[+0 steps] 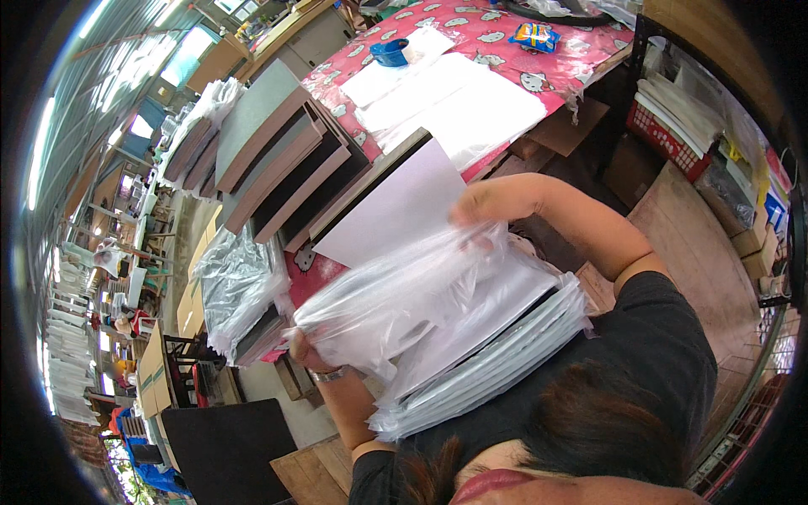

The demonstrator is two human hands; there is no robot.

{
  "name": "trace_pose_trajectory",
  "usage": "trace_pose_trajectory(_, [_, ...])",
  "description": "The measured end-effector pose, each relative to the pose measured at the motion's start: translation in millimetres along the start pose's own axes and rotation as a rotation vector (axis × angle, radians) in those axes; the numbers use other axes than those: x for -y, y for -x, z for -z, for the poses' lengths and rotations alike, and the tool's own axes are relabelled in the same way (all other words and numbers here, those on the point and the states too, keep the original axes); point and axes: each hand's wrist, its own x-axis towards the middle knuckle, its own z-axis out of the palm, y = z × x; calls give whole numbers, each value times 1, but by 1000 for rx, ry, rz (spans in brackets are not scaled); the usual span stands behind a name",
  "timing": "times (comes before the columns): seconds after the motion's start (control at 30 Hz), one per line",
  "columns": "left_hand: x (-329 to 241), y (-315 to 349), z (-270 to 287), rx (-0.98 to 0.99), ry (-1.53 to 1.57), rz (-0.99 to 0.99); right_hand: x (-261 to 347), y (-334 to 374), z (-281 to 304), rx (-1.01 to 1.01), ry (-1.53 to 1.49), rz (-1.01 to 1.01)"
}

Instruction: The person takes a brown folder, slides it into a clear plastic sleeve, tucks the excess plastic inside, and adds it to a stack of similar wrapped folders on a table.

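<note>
A thin clear plastic bag (379,290) is stretched between my two hands. My left hand (308,352) is closed on its left end. My right hand (473,209) grips its far right edge, the fingertips partly veiled by the film. Under the bag, against my body, lies a stack of flat boards in clear plastic (497,358), a pale lilac face on top. Just beyond the bag, a flat panel with a plain lilac face (400,198) leans against thick dark-and-brown boards (282,160).
Plastic-wrapped boards (240,282) sit to the left. A table with a pink patterned cover (497,21) holds white sheets (471,101), a blue container (389,53) and a small blue-yellow packet (535,37). A red basket (661,135) stands at right, a black panel (227,442) at lower left.
</note>
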Motion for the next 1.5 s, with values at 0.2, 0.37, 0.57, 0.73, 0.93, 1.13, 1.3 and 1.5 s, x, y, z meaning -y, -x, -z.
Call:
trace_pose_trajectory(0.2, [36, 8, -12, -30, -309, 562, -7, -3, 21, -224, -516, 595])
trace_pose_trajectory(0.37, [23, -7, 7, -132, -16, 201, -4, -4, 9, -218, -563, 174])
trace_pose_trajectory(0.57, [25, -67, 15, -635, -704, -90, 6, -26, 22, -780, 420, 285])
trace_pose_trajectory(0.73, [26, -86, -31, -618, -1298, -363, -19, -39, 20, -1068, 925, 438])
trace_pose_trajectory(0.93, [-13, -26, -25, -517, -688, 265, 13, 10, 9, -516, 95, 11])
trace_pose_trajectory(1.13, [14, 4, 15, -97, -481, 873, -65, 38, 13, -307, -588, -118])
trace_pose_trajectory(1.3, [153, 35, 61, -430, -613, 1053, -243, 47, 35, -428, -632, -444])
trace_pose_trajectory(1.5, [186, 49, 71, -926, -671, 594, -241, 21, 52, -419, 187, -620])
